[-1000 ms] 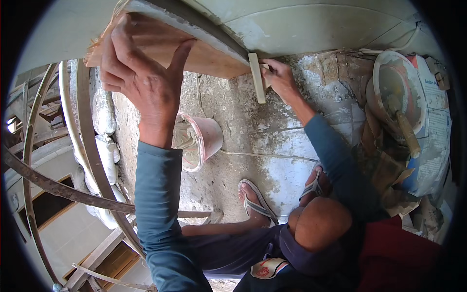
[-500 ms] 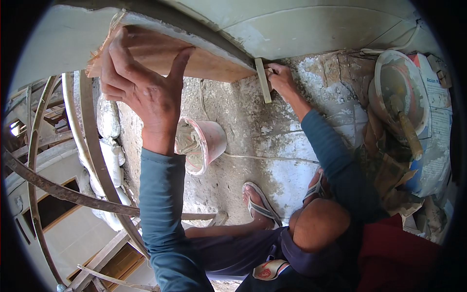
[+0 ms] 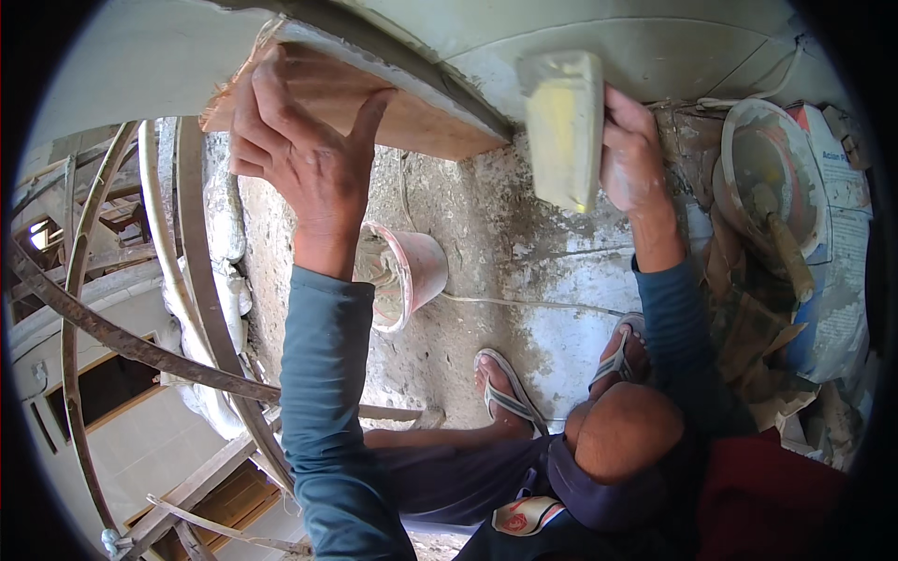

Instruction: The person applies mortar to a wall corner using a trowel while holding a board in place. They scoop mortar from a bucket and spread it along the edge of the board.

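Note:
A brown wooden board [image 3: 412, 117] lies along a cement-coated ledge at the wall. My left hand [image 3: 304, 145] is closed on the board near its frayed left end, fingers over the far side and thumb on the face. Beyond the board's right end, my right hand [image 3: 636, 154] grips a plastering float [image 3: 564, 131], its pale, worn yellowish face turned into view. The float is lifted off the ledge and slightly blurred. Its handle is hidden behind it.
On the rough ground stands a pink bucket [image 3: 421, 278] with grey mortar. At right, another bucket [image 3: 748, 140] holds a wooden-handled tool [image 3: 790, 257], next to a cement bag [image 3: 837, 271]. Curved metal bars [image 3: 140, 355] and stacked sacks [image 3: 229, 290] line the left. A cable [image 3: 533, 301] crosses the ground.
My right hand has lifted the float from beside the ledge's end, up and to the right, and turned its face into view. My left hand stays on the board; the whole view has shifted slightly.

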Motion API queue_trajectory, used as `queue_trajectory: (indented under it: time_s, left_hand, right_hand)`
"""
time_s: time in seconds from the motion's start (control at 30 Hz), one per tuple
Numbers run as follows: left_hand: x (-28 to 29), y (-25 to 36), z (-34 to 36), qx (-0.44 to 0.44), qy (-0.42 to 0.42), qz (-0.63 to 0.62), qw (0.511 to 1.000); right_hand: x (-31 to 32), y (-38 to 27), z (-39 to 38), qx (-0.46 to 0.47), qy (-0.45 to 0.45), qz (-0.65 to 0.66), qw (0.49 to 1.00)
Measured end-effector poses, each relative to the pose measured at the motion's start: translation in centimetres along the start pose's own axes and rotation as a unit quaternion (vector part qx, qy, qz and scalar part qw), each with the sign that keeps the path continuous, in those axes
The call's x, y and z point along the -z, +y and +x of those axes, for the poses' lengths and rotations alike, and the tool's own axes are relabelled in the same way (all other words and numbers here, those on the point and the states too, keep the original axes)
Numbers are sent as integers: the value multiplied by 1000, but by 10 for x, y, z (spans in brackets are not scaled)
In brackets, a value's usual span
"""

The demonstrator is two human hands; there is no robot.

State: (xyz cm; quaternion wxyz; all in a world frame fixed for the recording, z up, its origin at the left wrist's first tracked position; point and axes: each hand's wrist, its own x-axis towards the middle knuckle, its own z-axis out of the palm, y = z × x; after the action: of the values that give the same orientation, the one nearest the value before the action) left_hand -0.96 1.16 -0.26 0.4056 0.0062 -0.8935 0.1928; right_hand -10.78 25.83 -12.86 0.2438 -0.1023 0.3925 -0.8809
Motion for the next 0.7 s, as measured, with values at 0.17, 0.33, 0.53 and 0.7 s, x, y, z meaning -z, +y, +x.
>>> queue_trajectory:
  time_s: [0.17,0.33,0.53,0.7]
  left_hand:
    - [5,1,1,-4,-2,5,1000]
    - [4,-2,0,1,-31,41,999]
    - [6,-4,3,-15,-2,15,1000]
    - [0,1,2,-6,3,10,1000]
  right_hand:
    - [54,55,-6,-94,57,-18,994]
    - [79,126,15,-133,97,-131,978]
    - [57,159,29,-173,97,-296,934]
    - [57,184,41,-143,120,-326,927]
